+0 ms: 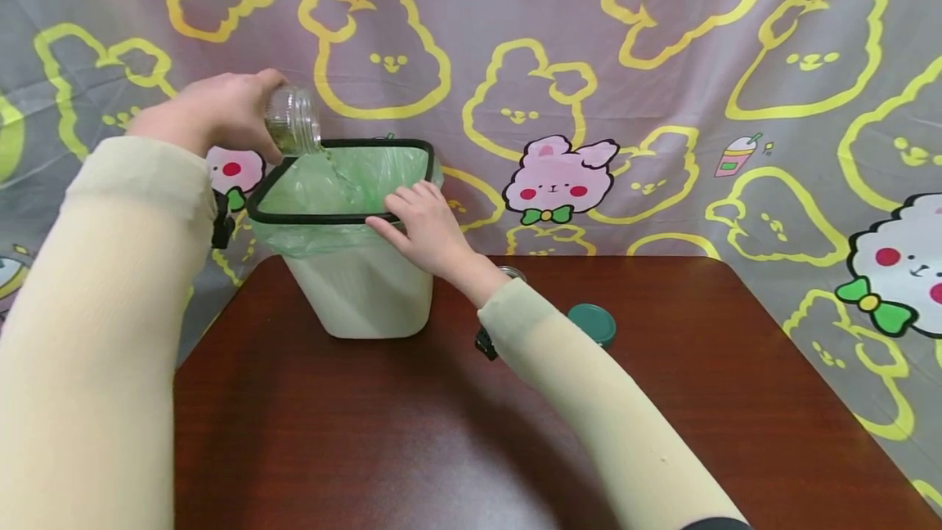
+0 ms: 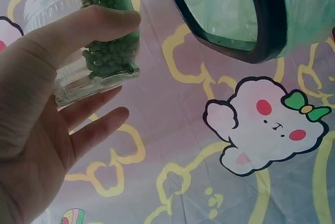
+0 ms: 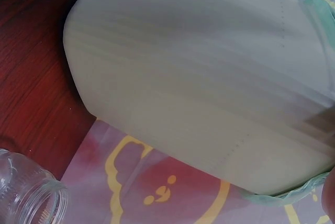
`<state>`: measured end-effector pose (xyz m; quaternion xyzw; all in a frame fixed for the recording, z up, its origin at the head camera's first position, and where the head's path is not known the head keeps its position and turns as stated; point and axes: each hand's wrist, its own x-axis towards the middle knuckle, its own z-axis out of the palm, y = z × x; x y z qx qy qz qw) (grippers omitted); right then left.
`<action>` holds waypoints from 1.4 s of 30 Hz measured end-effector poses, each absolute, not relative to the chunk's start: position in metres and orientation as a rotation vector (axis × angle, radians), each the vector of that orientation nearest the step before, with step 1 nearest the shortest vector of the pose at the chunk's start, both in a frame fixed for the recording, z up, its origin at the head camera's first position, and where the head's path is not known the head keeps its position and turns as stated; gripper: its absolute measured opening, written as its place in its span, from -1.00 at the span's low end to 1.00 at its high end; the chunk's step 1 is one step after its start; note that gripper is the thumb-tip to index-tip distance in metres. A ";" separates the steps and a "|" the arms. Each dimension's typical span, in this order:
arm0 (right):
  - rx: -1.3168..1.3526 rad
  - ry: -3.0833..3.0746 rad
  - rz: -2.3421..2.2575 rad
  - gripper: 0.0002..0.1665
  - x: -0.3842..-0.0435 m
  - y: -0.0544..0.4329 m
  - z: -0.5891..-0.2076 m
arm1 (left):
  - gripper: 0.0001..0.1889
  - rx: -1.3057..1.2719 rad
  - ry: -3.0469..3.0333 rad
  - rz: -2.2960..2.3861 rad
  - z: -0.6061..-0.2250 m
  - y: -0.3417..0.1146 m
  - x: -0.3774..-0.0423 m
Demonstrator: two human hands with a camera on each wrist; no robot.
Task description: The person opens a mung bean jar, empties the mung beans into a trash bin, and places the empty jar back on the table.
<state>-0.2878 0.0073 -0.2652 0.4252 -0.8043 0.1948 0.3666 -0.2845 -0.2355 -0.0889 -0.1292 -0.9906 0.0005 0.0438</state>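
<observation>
My left hand [image 1: 213, 109] grips a clear glass jar [image 1: 292, 123], tipped on its side with its mouth toward a trash bin [image 1: 364, 293]. Inside the jar are small green bean-like grains [image 2: 112, 54], and some fall from its mouth into the bin. A thin green plastic liner [image 1: 305, 182] covers the inside and hangs over the outside, under a black rim [image 1: 331, 219]. At the bin's near right corner, my right hand [image 1: 430, 231] holds the rim, fingers over the top and thumb on the near side. Its fingers are mostly outside the right wrist view.
The bin stands at the back left of a brown wooden table [image 1: 412, 432]. Another clear glass jar [image 3: 34, 192] is to its right, mostly hidden by the right forearm in the head view. Nearby is a round teal lid [image 1: 592, 323]. A patterned curtain [image 1: 471, 23] hangs behind.
</observation>
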 end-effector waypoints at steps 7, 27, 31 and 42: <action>1.095 -2.055 0.513 -0.60 -0.287 0.007 -0.265 | 0.06 -0.394 -3.022 -0.011 -0.092 -0.238 -0.285; 1.094 -2.074 0.506 -0.59 -0.286 0.007 -0.265 | 0.05 -0.384 -3.052 -0.050 -0.092 -0.239 -0.284; 1.097 -2.072 0.509 -0.59 -0.285 0.008 -0.264 | 0.06 -0.385 -3.046 -0.057 -0.093 -0.240 -0.284; 1.095 -2.064 0.510 -0.59 -0.285 0.010 -0.265 | 0.06 -0.396 -3.044 -0.045 -0.096 -0.239 -0.286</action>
